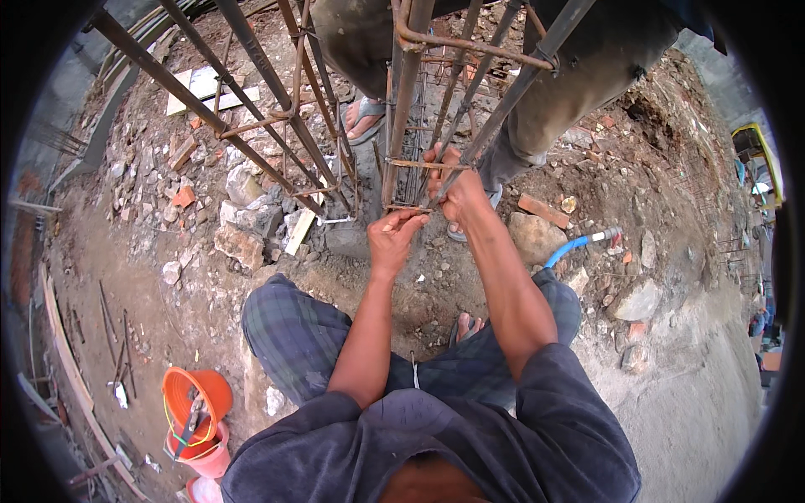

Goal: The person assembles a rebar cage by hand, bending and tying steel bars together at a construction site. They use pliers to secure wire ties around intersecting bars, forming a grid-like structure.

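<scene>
In front of me stands a rebar column cage (405, 109), its upright steel bars crossed by thin square stirrups. My left hand (392, 241) is at the cage's low near corner, thumb and fingers pinched together beside the bottom stirrup (407, 207); whatever is between the fingertips is too small to make out. My right hand (459, 186) is a little higher and to the right, its fingers curled around an upright rebar (493, 134) just under another stirrup (419, 164). Bars partly hide its fingertips.
Another person's legs (545, 101) and sandalled foot (365, 117) are just beyond the cage. A second rebar cage (277, 92) leans at the left. Stones, broken bricks (543, 210) and a blue hose (570, 249) lie around. Orange buckets (220, 394) with tools stand at lower left.
</scene>
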`<state>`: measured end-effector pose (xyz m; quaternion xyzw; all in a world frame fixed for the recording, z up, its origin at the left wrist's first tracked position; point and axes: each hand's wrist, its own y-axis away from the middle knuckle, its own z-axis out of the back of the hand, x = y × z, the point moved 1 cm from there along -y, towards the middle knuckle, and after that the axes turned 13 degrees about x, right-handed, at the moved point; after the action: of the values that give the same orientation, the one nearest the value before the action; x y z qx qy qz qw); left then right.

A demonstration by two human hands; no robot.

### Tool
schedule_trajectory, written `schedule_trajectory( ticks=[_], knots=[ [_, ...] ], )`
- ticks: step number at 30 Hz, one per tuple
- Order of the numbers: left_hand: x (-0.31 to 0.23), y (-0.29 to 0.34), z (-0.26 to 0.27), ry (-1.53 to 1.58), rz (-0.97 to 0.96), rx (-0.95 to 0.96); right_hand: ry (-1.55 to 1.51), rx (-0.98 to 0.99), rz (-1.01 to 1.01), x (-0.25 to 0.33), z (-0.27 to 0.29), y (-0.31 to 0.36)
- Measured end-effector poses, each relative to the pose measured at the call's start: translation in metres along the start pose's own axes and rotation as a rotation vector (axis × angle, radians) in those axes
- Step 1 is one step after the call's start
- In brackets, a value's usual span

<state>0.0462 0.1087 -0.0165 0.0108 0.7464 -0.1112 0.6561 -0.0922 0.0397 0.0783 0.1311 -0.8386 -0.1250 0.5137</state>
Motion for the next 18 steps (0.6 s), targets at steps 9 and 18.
schedule_trajectory(
  ticks=[9,18],
  knots=[
    [0.007,0.0,0.002,0.131,0.16,0.078,-0.078,-0.031,0.101,-0.014,0.001,0.002],
    [0.019,0.009,-0.007,0.198,0.146,0.013,-0.084,-0.115,-0.026,-0.02,0.003,0.005]
  ],
)
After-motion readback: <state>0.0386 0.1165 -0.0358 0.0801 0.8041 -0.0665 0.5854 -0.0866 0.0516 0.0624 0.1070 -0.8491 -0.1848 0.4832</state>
